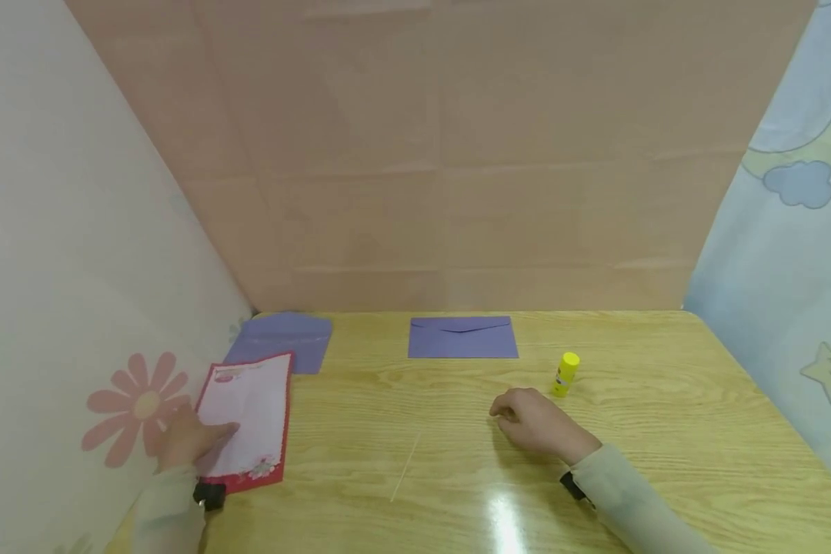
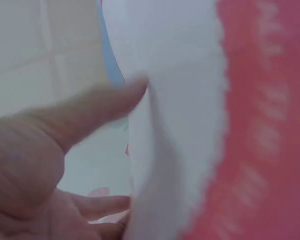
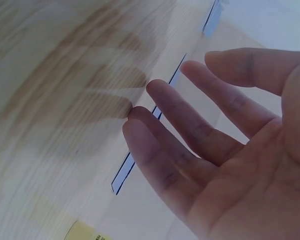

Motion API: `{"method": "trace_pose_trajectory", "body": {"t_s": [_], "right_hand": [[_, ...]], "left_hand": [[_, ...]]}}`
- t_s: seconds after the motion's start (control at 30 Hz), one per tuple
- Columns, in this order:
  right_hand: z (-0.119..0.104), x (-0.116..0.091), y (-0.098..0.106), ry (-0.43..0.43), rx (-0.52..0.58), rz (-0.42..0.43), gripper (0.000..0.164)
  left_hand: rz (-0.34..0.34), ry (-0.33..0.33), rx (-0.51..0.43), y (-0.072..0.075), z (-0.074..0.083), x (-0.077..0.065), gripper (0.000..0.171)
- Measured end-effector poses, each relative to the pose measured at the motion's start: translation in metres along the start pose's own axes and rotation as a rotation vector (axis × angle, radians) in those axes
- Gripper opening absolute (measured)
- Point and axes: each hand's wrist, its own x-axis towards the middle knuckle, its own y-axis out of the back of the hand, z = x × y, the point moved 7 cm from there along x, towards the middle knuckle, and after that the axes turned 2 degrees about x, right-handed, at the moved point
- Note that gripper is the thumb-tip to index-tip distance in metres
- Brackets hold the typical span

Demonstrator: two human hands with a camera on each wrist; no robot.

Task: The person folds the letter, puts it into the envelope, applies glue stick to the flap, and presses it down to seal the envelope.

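At the left of the table my left hand (image 1: 183, 438) pinches a sheet of letter paper (image 1: 249, 408) by its left edge. This sheet is white with a red border and small printed decorations at top and bottom. In the left wrist view the thumb lies on the printed face, while other fingers go behind the edge, partly hidden. My right hand (image 1: 536, 422) hovers over the middle right of the table, holding nothing, its fingers loosely bent. Nearest to it stands a yellow glue stick (image 1: 565, 375), cap on.
A purple envelope (image 1: 287, 332) with its flap raised lies at the back left, partly covered by the sheet. Another purple envelope (image 1: 462, 345), flap folded down, lies at the back centre. Patterned walls flank the wooden table (image 1: 360, 431); brown paper (image 1: 443, 192) hangs behind it.
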Motion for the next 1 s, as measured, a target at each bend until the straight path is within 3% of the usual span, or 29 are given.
{"method": "trace_pose_trajectory", "body": {"t_s": [0.2,0.3,0.5,0.73,0.87,1.0], "right_hand": [[0.001,0.000,-0.001,-0.005,0.005,-0.009,0.018],[0.001,0.000,-0.001,-0.007,0.002,-0.007,0.018],[-0.001,-0.001,0.001,-0.005,-0.004,0.012,0.019],[-0.007,0.002,-0.002,-0.016,0.031,0.013,0.018],[-0.010,0.003,-0.005,-0.033,0.056,0.015,0.017],[-0.011,0.004,-0.009,-0.041,0.083,0.017,0.016]], "left_hand": [[0.016,-0.049,-0.059,0.006,0.007,-0.006,0.066],[0.034,-0.063,-0.126,0.010,0.012,-0.008,0.058],[0.072,-0.102,-0.263,0.019,0.036,-0.023,0.057],[-0.011,-0.106,-0.363,0.024,0.074,-0.053,0.066],[0.027,-0.208,-0.438,0.026,0.104,-0.069,0.050],[-0.009,-0.342,-0.558,0.019,0.137,-0.082,0.036]]}}
